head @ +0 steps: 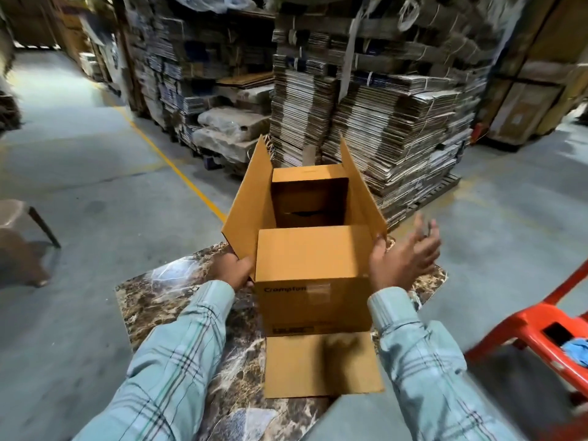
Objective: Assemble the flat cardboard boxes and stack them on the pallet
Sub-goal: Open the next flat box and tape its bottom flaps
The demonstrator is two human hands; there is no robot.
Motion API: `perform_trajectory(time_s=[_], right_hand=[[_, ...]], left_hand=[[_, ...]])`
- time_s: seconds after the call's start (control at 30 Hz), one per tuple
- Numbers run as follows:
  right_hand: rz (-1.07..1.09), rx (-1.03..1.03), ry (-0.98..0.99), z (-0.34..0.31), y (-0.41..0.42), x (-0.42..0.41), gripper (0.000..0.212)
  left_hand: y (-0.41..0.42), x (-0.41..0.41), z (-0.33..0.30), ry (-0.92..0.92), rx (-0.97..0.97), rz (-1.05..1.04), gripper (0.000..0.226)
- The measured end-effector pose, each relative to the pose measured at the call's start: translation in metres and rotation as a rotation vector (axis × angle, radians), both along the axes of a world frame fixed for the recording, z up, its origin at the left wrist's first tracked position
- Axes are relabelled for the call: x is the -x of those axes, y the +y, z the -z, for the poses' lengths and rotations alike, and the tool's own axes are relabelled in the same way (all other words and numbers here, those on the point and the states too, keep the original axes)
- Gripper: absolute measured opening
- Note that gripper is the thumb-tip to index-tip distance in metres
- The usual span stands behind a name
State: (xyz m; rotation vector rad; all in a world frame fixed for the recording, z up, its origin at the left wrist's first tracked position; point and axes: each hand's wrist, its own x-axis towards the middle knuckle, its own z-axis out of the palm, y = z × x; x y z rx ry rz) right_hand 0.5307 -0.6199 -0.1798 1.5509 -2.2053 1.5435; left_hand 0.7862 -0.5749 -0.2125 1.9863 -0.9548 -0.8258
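Note:
A brown cardboard box (313,281) stands on a marble-patterned table top (178,291). Its near top flap is folded in, its two side flaps stand up, and its far flap leans inward. Another flap lies flat on the table toward me. My left hand (234,270) grips the box's left near corner at the base of the left side flap. At the lower end of the right side flap is my right hand (404,256), fingers spread and blurred, with its thumb touching the flap's edge.
Tall bundles of flat cardboard boxes (394,128) sit on a wooden pallet (436,192) behind the table. A red plastic chair (537,326) stands close on the right, a brown chair (22,240) on the left. A yellow line (178,167) crosses the concrete floor.

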Motion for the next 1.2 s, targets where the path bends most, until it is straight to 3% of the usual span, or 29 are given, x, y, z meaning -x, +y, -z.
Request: perform_trajectory(time_s=[0.07, 0.13, 0.2, 0.27, 0.43, 0.53, 0.63, 0.77, 0.83, 0.9, 0.97, 1.03, 1.1, 1.13, 1.2], right_hand=[[-0.109, 0.24, 0.262, -0.002, 0.014, -0.024, 0.06], [-0.435, 0.319, 0.477, 0.004, 0.019, -0.05, 0.047], [-0.743, 0.124, 0.614, 0.009, 0.01, -0.076, 0.048], [-0.848, -0.177, 0.671, 0.015, -0.011, -0.098, 0.052], [-0.789, -0.686, 0.838, 0.003, -0.061, -0.121, 0.047], [-0.751, -0.833, 0.894, -0.014, -0.069, -0.128, 0.05], [-0.718, -0.739, 0.845, -0.025, -0.05, -0.119, 0.053], [-0.632, -0.322, 0.791, -0.037, -0.002, -0.082, 0.051], [-0.605, -0.15, 0.747, -0.043, 0.018, -0.062, 0.048], [-0.629, -0.108, 0.649, -0.049, 0.031, -0.042, 0.05], [-0.643, -0.191, 0.585, -0.052, 0.041, -0.028, 0.059], [-0.588, -0.257, 0.573, -0.053, 0.051, -0.021, 0.071], [-0.514, -0.313, 0.543, -0.053, 0.056, -0.02, 0.081], [-0.473, -0.333, 0.519, -0.052, 0.057, -0.02, 0.083], [-0.395, -0.359, 0.458, -0.052, 0.057, -0.019, 0.079]], left_hand=[[0.0, 0.001, 0.004, -0.053, -0.053, 0.02, 0.025], [0.002, 0.005, 0.006, -0.157, -0.094, 0.046, 0.026], [0.006, 0.011, 0.006, -0.272, -0.128, 0.077, 0.029], [0.007, 0.017, 0.005, -0.371, -0.135, 0.105, 0.036], [0.007, 0.028, 0.003, -0.464, -0.126, 0.192, 0.04], [0.007, 0.032, 0.0, -0.486, -0.125, 0.276, 0.042], [0.005, 0.027, 0.0, -0.457, -0.006, 0.338, 0.041], [-0.003, 0.027, -0.002, -0.26, 0.192, 0.528, 0.087], [-0.008, 0.032, -0.003, -0.271, 0.204, 0.662, 0.105], [-0.013, 0.037, -0.01, -0.293, 0.175, 0.828, 0.122], [-0.018, 0.043, -0.022, -0.292, 0.083, 0.94, 0.135], [-0.021, 0.053, -0.036, -0.389, -0.017, 0.998, 0.132], [-0.026, 0.069, -0.048, -0.461, -0.108, 1.075, 0.109], [-0.028, 0.077, -0.054, -0.488, -0.149, 1.098, 0.097], [-0.03, 0.088, -0.06, -0.518, -0.183, 1.159, 0.095]])
